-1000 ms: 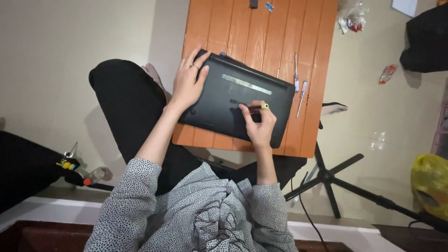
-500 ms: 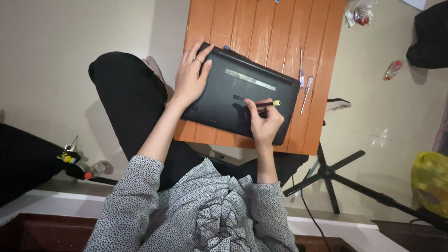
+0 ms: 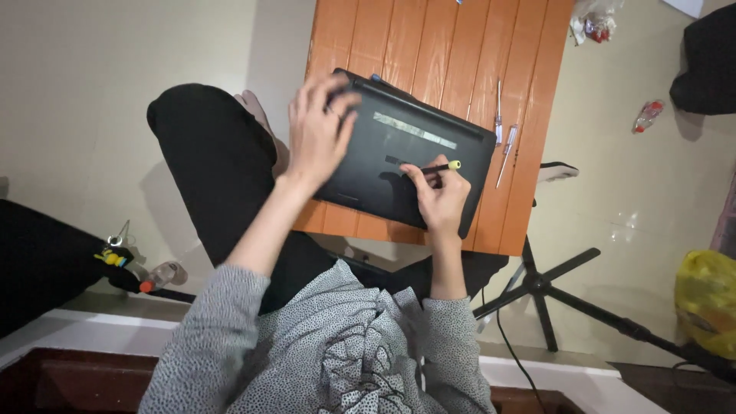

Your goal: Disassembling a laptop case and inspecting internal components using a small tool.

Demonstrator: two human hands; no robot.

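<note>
Orange table (image 3: 529,46): right hand (image 3: 441,199) hides screwdriver (image 3: 443,166) tip.

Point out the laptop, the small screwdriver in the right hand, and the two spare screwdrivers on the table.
laptop (image 3: 383,153): head view, bare middle of its dark underside.
small screwdriver (image 3: 443,166): head view, black shaft near its yellow cap, held by the right hand (image 3: 438,201).
spare screwdrivers (image 3: 504,146): head view, handle of the right-hand one.

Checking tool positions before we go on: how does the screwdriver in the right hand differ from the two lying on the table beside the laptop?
The held screwdriver has a yellow-tipped dark handle; the two spare screwdrivers look pale and silvery. The held one lies nearly level over the laptop, gripped by the right hand; the spares rest untouched on the orange table, pointing lengthwise along its slats. All are slim.
</note>
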